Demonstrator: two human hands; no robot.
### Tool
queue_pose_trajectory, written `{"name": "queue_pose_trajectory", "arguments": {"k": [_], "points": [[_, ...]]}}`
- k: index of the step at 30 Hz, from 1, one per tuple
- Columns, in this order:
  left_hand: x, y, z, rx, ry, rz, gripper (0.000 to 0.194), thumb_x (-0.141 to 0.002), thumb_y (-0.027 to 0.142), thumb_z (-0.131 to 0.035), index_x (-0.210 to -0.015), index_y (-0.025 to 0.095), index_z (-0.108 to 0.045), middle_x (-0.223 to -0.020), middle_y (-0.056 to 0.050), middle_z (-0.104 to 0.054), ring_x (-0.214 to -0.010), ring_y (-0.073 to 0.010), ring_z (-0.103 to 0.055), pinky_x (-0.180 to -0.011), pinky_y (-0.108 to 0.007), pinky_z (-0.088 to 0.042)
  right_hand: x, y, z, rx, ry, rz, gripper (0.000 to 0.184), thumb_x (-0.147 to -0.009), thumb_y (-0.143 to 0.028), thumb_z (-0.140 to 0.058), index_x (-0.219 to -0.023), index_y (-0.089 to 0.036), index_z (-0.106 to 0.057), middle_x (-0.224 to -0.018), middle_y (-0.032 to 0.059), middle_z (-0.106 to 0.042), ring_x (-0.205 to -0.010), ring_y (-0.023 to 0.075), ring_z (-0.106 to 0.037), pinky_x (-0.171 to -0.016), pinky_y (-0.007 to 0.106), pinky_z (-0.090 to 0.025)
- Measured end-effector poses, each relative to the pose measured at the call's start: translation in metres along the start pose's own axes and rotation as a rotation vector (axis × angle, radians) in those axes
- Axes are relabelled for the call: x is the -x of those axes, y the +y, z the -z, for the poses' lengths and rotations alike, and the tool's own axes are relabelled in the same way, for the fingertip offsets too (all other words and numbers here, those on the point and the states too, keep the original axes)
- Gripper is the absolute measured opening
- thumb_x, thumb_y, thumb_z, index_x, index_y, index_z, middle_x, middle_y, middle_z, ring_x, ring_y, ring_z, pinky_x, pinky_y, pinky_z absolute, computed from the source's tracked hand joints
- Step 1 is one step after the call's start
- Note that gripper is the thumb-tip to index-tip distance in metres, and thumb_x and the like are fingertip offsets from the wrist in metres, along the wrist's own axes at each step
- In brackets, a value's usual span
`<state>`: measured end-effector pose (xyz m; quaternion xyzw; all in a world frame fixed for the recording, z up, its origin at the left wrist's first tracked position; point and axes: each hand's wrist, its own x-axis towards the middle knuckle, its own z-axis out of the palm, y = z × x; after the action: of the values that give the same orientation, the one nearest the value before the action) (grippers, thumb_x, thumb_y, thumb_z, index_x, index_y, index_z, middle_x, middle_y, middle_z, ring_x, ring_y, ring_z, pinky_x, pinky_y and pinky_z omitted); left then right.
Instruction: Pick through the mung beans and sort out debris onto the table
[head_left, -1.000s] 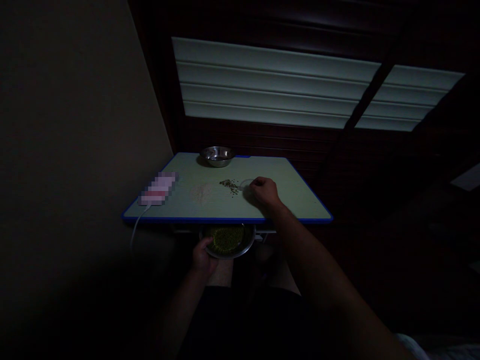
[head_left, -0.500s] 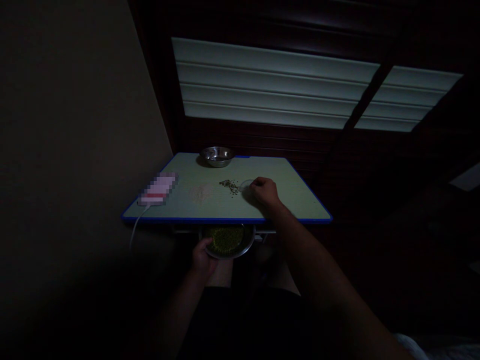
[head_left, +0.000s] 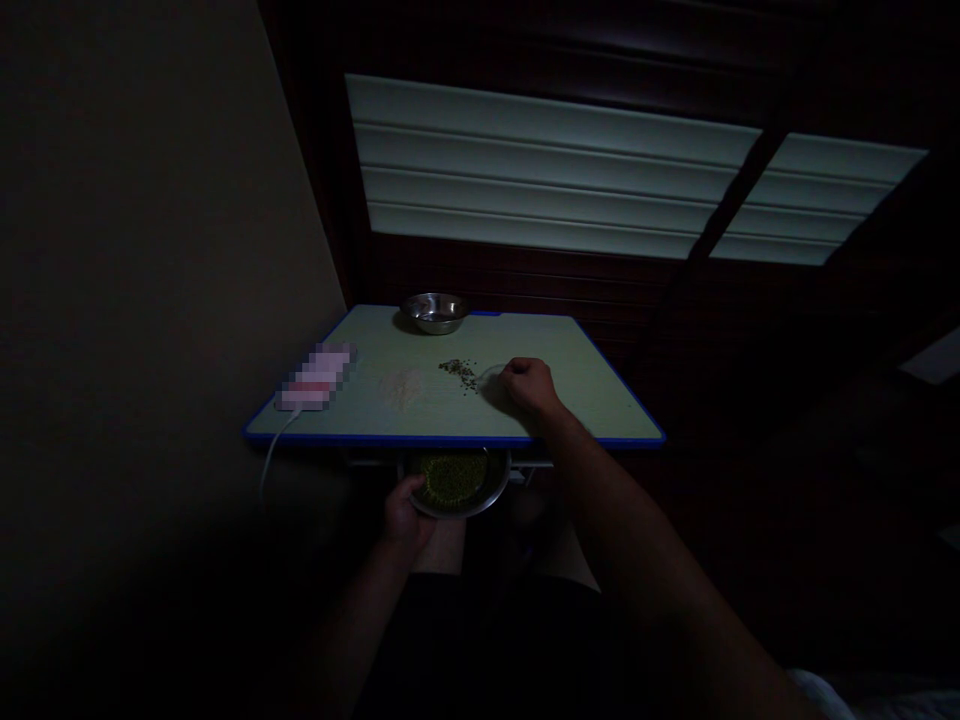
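My left hand (head_left: 409,515) is closed on the rim of a metal bowl (head_left: 495,492), its thumb over the near-left edge. Small green beans (head_left: 454,478) that look like mung beans lie inside this bowl, held just below the table's front edge. Over the table (head_left: 570,380), my right hand (head_left: 528,382) is closed on a thin, pale, see-through piece (head_left: 489,374) whose exact kind is too dim to make out. Its left end reaches a small scatter of beans (head_left: 460,373). To their left lies a patch of pale grains (head_left: 403,387).
A second metal bowl (head_left: 435,314) stands at the table's back edge. A blurred-out phone-like object (head_left: 315,378) with a white cable (head_left: 274,455) lies at the left. A wall borders the left side, and dark wood with pale slatted panels (head_left: 540,170) rises behind.
My right hand has shifted very slightly, and the see-through piece is tilted differently, showing less of its rounded face. The left hand and bowl stay in place.
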<state>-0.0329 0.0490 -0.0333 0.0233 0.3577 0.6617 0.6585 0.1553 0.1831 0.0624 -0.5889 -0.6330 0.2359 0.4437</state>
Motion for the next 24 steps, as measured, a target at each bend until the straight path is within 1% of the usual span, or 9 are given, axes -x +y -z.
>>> {"name": "queue_pose_trajectory", "arguments": {"k": [5, 13, 16, 19, 24], "points": [[-0.0001, -0.0006, -0.0005, 0.014, 0.002, -0.007, 0.044, -0.063, 0.012, -0.058, -0.104, 0.012, -0.073, -0.086, -0.011, -0.077, -0.092, -0.0303, -0.072, -0.090, -0.046, -0.055, 0.0007, -0.0002, -0.0010, -0.041, -0.055, -0.004, 0.011, -0.060, -0.026, -0.053, -0.058, -0.017, -0.060, -0.055, -0.0006, -0.052, -0.057, 0.0137, -0.048, -0.053, 0.025, -0.037], [0.0032, 0.0018, -0.0052, -0.027, 0.048, 0.008, 0.037, -0.064, 0.012, -0.055, -0.096, 0.012, -0.074, -0.074, -0.008, -0.076, -0.074, -0.0259, -0.072, -0.085, -0.045, -0.057, 0.0017, -0.0025, -0.0009, -0.030, -0.088, 0.013, 0.015, -0.061, -0.027, -0.051, -0.058, -0.015, -0.060, -0.054, -0.0021, -0.050, -0.057, 0.0121, -0.048, -0.054, 0.023, -0.035], [0.0039, 0.0023, -0.0060, -0.025, 0.052, 0.013, 0.037, -0.065, 0.011, -0.054, -0.096, 0.012, -0.074, -0.074, -0.008, -0.075, -0.076, -0.0259, -0.073, -0.086, -0.044, -0.056, 0.0014, -0.0023, -0.0008, -0.018, -0.050, 0.008, 0.017, -0.061, -0.027, -0.051, -0.059, -0.015, -0.062, -0.054, -0.0015, -0.051, -0.058, 0.0124, -0.049, -0.055, 0.023, -0.035], [0.0033, 0.0019, -0.0052, -0.020, 0.027, 0.017, 0.040, -0.065, 0.012, -0.055, -0.101, 0.011, -0.073, -0.077, -0.009, -0.076, -0.082, -0.0278, -0.073, -0.087, -0.046, -0.056, 0.0013, -0.0016, -0.0015, -0.038, -0.009, -0.013, 0.018, -0.062, -0.028, -0.051, -0.061, -0.015, -0.063, -0.055, -0.0013, -0.051, -0.058, 0.0125, -0.049, -0.054, 0.024, -0.035], [0.0020, 0.0013, -0.0045, -0.016, 0.023, 0.010, 0.042, -0.065, 0.012, -0.056, -0.103, 0.009, -0.073, -0.080, -0.011, -0.077, -0.081, -0.0284, -0.073, -0.086, -0.046, -0.056, 0.0007, -0.0016, -0.0019, -0.022, -0.056, 0.010, 0.017, -0.062, -0.028, -0.052, -0.061, -0.015, -0.064, -0.055, -0.0018, -0.051, -0.058, 0.0127, -0.049, -0.057, 0.024, -0.036]]}}
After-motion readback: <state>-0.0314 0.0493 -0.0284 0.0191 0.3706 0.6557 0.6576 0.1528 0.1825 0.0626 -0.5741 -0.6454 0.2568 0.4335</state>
